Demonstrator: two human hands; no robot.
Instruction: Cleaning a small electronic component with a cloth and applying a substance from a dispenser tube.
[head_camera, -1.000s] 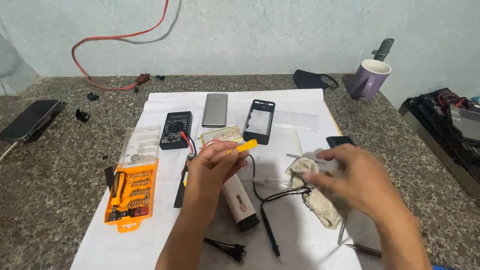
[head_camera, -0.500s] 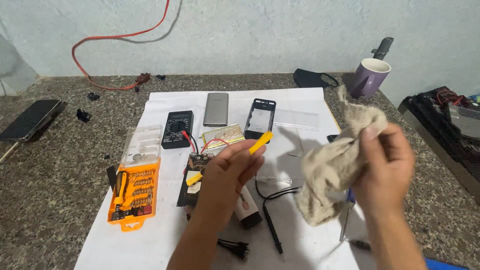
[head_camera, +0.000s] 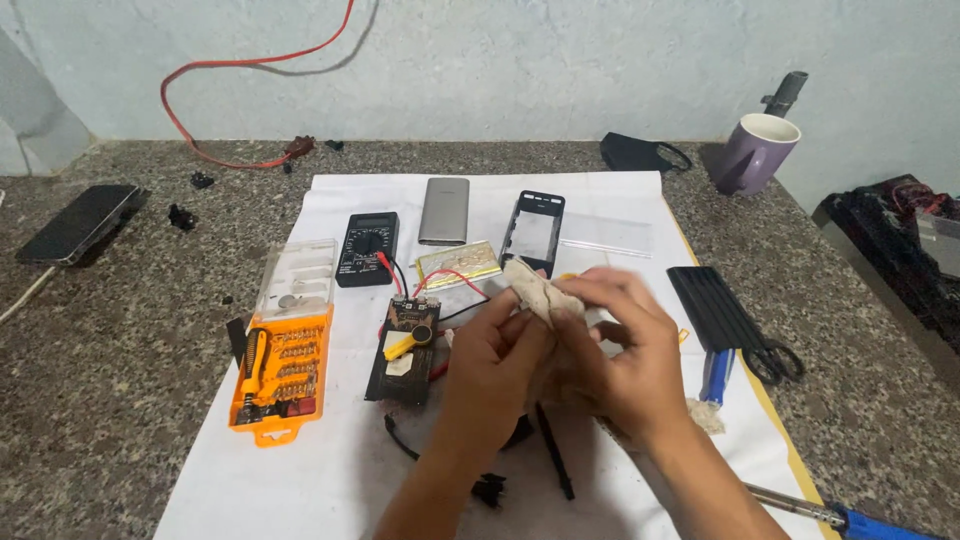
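Hands meet over the middle of the white sheet (head_camera: 340, 480); the left hand (head_camera: 495, 355) and the right hand (head_camera: 625, 360) are both closed on a beige cloth (head_camera: 535, 290), its upper corner poking out above the fingers and a frayed end (head_camera: 708, 415) hanging below the right wrist; whether anything small sits inside the folds cannot be told, since the cloth and fingers hide it. Just left of the hands lies a circuit board (head_camera: 405, 350) with a yellow pick (head_camera: 400, 347) resting on it; red wires run from it up to a flat battery (head_camera: 458, 265); beyond stand a black multimeter (head_camera: 366, 248), a grey metal case (head_camera: 444, 210) and a black phone frame (head_camera: 532, 230). An orange screwdriver kit (head_camera: 280, 372) sits at the left edge of the sheet; scissors (head_camera: 770, 358) and a black ribbed block (head_camera: 712, 305) lie to the right; a purple mug (head_camera: 752, 152) stands well apart at the back.

Judged from this, the wiping goes best with the cloth bunched tight between both thumbs, worked in short strokes; the loose end should stay off the wires and board, where a snag could drag them.
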